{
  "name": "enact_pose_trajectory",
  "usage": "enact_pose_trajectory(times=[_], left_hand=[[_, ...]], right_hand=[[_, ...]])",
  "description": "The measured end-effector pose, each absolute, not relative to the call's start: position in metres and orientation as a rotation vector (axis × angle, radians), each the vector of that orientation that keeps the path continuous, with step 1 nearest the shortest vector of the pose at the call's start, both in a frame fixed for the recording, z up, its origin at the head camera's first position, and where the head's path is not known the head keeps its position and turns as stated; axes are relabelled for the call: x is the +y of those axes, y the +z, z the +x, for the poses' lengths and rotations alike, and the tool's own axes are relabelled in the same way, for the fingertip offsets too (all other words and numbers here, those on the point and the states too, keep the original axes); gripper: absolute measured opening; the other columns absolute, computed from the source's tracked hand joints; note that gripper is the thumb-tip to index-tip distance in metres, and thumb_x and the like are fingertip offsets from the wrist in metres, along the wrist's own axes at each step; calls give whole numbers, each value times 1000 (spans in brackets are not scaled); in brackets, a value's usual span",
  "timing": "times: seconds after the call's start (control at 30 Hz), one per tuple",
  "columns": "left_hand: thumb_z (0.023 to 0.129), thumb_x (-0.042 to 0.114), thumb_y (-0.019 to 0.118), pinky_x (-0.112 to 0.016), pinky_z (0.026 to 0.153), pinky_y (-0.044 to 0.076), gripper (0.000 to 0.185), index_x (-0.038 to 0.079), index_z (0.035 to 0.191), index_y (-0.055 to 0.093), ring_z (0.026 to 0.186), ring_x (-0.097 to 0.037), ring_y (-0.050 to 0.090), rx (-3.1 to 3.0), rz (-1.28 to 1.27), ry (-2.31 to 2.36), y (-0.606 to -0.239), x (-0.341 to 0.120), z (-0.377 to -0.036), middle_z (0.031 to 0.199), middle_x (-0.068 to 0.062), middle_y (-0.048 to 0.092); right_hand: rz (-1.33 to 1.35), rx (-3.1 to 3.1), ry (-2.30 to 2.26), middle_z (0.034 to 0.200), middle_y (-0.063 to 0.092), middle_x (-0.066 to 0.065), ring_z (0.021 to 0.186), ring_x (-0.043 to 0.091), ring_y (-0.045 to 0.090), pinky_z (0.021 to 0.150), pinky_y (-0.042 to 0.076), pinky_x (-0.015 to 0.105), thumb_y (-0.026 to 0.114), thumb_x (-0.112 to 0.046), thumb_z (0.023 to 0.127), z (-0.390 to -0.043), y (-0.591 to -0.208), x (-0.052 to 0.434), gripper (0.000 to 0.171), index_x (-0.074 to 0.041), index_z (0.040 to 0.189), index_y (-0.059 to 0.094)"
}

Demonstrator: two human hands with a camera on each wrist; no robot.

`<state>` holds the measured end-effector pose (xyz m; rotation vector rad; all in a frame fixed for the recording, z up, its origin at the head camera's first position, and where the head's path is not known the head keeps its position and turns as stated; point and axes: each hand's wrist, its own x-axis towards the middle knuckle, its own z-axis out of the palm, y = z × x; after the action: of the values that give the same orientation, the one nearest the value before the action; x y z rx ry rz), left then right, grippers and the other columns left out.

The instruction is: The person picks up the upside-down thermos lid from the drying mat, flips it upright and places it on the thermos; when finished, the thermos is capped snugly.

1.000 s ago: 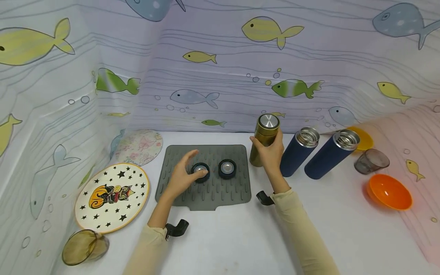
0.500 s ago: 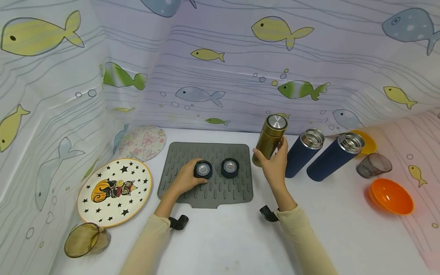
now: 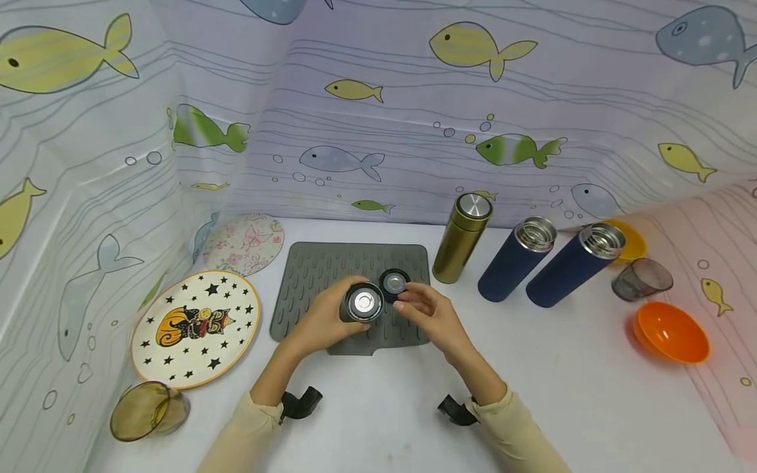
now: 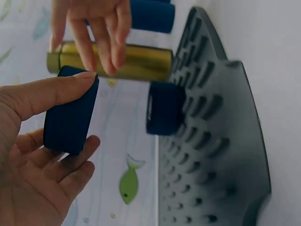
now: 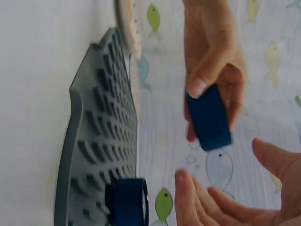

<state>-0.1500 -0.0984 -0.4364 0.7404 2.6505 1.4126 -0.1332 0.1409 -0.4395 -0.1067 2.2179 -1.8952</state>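
Note:
My left hand (image 3: 321,316) pinches a dark blue bottle lid (image 3: 363,302) between thumb and fingers, raised above the grey ridged drying mat (image 3: 313,266). In the left wrist view the thumb lies along one side of this lid (image 4: 70,115), with fingers on the other. A second blue lid (image 3: 394,284) rests on the mat, also seen in the right wrist view at the lower edge. My right hand (image 3: 436,323) hovers to the right of both lids, thumb and fingers apart and holding nothing. A gold flask (image 3: 461,238) with its lid on stands beyond the mat's right side.
Two blue flasks (image 3: 513,268) without lids stand right of the gold one. Farther right are a grey glass (image 3: 641,279), an orange bowl (image 3: 674,334) and a yellow bowl (image 3: 633,242). At left lie a star-patterned plate (image 3: 227,341), a floral round piece (image 3: 242,246) and an amber glass (image 3: 148,414).
My left hand has lifted the left lid off the mat and tilted it. My right hand has let go of the gold flask, now standing, and moved toward the lids.

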Motion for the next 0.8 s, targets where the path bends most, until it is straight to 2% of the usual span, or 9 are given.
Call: enact_pose_trajectory(times=[0.1, 0.27, 0.57, 0.67, 0.8], left_hand=[[72, 3, 87, -49, 100, 50, 73, 7, 136, 52, 121, -27, 60, 2613, 808, 1427, -428, -94, -141, 130, -8, 62], [73, 2, 86, -46, 99, 51, 72, 7, 136, 53, 120, -24, 60, 2585, 866, 1428, -422, -88, -132, 131, -7, 62], [76, 4, 85, -49, 101, 50, 71, 8, 139, 52, 127, -28, 56, 2576, 897, 1399, -427, -85, -128, 138, -9, 57], [77, 7, 85, -52, 105, 46, 77, 10, 144, 48, 133, -30, 51, 2570, 882, 1385, -429, -86, -128, 144, -9, 52], [78, 15, 85, -60, 111, 36, 87, 15, 151, 39, 143, -34, 37, 2514, 804, 1416, -429, -90, -128, 155, -9, 41]], right_hand=[[-137, 2087, -1866, 125, 65, 16, 111, 29, 66, 96, 54, 36, 66, -25, 96, -132, -438, 138, 52, -2, 140, 52], [-132, 1980, -1843, 120, 69, 14, 100, 23, 70, 99, 52, 44, 64, -30, 97, -129, -438, 136, 51, 1, 137, 56], [-129, 1813, -1905, 111, 71, 6, 90, 17, 72, 89, 58, 36, 65, -22, 96, -127, -441, 137, 45, 8, 129, 59], [-113, 1853, -1942, 113, 71, 12, 92, 17, 72, 89, 58, 39, 68, -17, 94, -124, -441, 137, 47, 8, 131, 58], [-158, 2087, -1969, 117, 69, 20, 101, 25, 71, 88, 58, 35, 73, -10, 89, -116, -439, 135, 47, 5, 131, 60]])
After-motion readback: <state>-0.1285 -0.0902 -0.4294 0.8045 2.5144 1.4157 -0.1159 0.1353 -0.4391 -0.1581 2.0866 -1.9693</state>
